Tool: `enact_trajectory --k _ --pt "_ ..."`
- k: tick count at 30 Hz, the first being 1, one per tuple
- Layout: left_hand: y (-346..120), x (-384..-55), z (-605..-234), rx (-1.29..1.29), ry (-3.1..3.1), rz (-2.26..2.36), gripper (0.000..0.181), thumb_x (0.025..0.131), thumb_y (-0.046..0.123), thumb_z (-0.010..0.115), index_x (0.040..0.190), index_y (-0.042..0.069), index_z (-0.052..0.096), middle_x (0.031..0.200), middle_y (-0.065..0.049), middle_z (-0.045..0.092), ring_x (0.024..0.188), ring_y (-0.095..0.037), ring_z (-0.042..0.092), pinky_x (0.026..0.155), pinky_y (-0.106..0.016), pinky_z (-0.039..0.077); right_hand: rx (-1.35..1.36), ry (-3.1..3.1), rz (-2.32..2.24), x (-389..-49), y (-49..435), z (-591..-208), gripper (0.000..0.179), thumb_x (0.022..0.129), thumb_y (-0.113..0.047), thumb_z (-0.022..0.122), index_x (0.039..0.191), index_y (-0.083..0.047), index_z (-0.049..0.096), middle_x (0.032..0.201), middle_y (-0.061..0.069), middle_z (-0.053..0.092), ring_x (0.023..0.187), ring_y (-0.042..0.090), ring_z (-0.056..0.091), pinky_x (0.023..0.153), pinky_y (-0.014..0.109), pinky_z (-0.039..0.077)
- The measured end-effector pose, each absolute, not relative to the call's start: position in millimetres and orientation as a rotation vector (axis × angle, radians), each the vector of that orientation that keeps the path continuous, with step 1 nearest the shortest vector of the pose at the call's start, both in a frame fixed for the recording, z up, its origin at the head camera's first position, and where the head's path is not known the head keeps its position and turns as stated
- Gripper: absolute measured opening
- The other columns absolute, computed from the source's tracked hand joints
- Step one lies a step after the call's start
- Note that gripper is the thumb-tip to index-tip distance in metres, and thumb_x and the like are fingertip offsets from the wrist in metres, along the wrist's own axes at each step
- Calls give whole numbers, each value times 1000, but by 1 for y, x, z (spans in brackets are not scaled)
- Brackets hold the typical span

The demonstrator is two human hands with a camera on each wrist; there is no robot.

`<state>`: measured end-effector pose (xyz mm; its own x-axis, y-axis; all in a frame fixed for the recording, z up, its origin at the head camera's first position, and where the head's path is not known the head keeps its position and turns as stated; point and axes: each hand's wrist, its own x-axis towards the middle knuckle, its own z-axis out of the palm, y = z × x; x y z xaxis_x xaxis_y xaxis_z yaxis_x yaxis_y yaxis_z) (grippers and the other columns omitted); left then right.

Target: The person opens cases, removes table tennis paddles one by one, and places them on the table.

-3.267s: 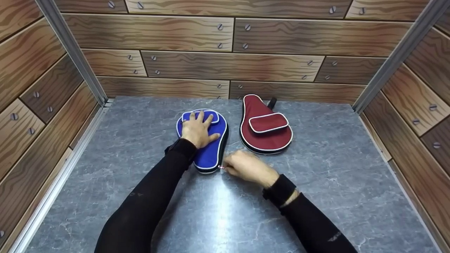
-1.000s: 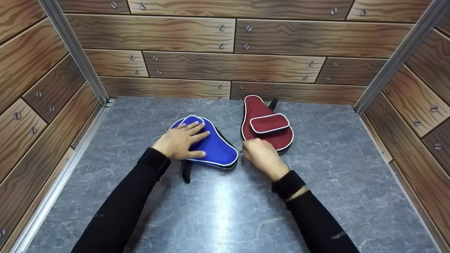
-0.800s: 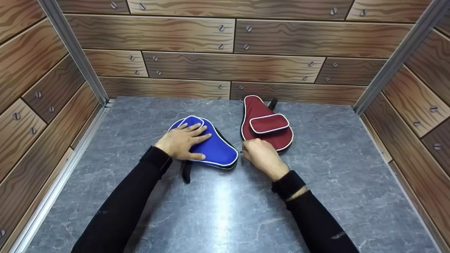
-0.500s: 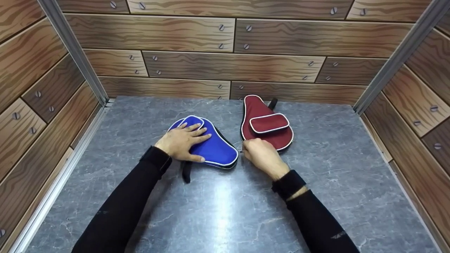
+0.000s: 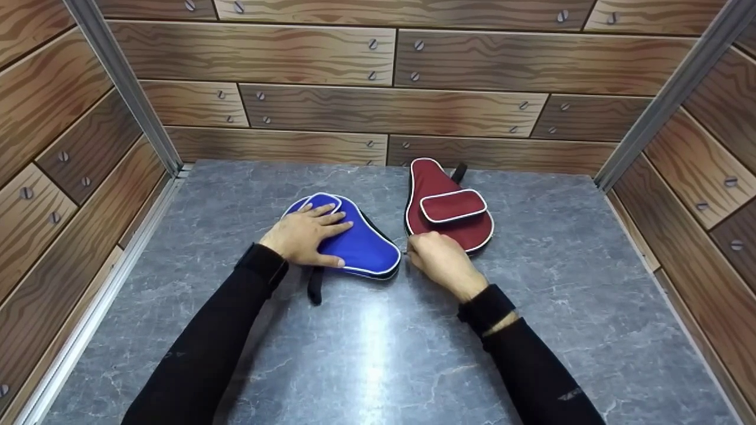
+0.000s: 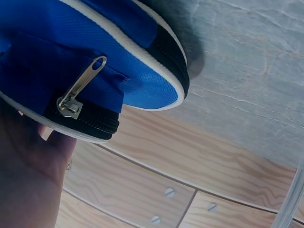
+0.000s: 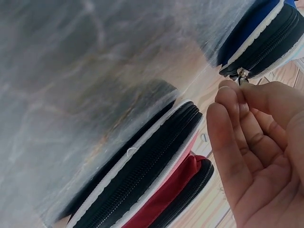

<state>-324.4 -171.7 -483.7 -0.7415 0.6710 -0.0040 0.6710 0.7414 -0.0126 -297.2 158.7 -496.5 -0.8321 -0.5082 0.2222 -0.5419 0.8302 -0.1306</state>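
Observation:
A blue paddle-shaped zip case (image 5: pixel 369 245) with white piping lies on the table, its narrow end toward the right. My left hand (image 5: pixel 304 236) rests on its wide end, fingers spread over the front pocket. My right hand (image 5: pixel 443 262) is at the narrow end. In the right wrist view, its thumb and forefinger pinch the zipper pull (image 7: pixel 243 80) of the blue case. The case's side zipper looks closed in that view. A second, metal pull (image 6: pixel 83 85) belongs to the pocket, as the left wrist view shows.
A red paddle-shaped zip case (image 5: pixel 428 183) with its own pocket lies just beyond my right hand, near the back wall. A black strap (image 5: pixel 315 286) sticks out from the blue case toward me. Wood-patterned panels (image 5: pixel 319 109) enclose the grey table (image 5: pixel 531 307).
Since the oldest frame, the blue case has turned so its narrow end points right instead of toward me. My right hand has moved up and right with it. Over the last second, almost nothing moves.

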Motion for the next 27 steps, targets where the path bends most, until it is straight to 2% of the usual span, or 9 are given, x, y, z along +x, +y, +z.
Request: enact_trajectory --k 9,20,27 --pt "-172 -329 -481 -1043 -2982 43 91 89 80 59 163 30 42 170 -3 42 163 -32 29 131 -60 29 833 -2833 283 -298 158 -497 19 90 -12 72 74 -17 62 69 0 65 62 23 60 59 47 53" --pt "-171 -337 -479 -980 -3036 56 90 90 80 58 164 31 41 171 -3 41 164 -33 29 133 -58 27 865 -2834 287 -296 155 -496 15 91 -12 73 78 -16 65 74 4 71 69 29 70 64 50 57" --pt "-169 -340 -479 -961 -3042 53 88 91 77 59 164 30 41 170 -5 42 163 -34 29 133 -59 27 879 -2850 302 -295 152 -496 11 91 -14 73 82 -16 68 76 3 73 70 27 71 64 49 57"
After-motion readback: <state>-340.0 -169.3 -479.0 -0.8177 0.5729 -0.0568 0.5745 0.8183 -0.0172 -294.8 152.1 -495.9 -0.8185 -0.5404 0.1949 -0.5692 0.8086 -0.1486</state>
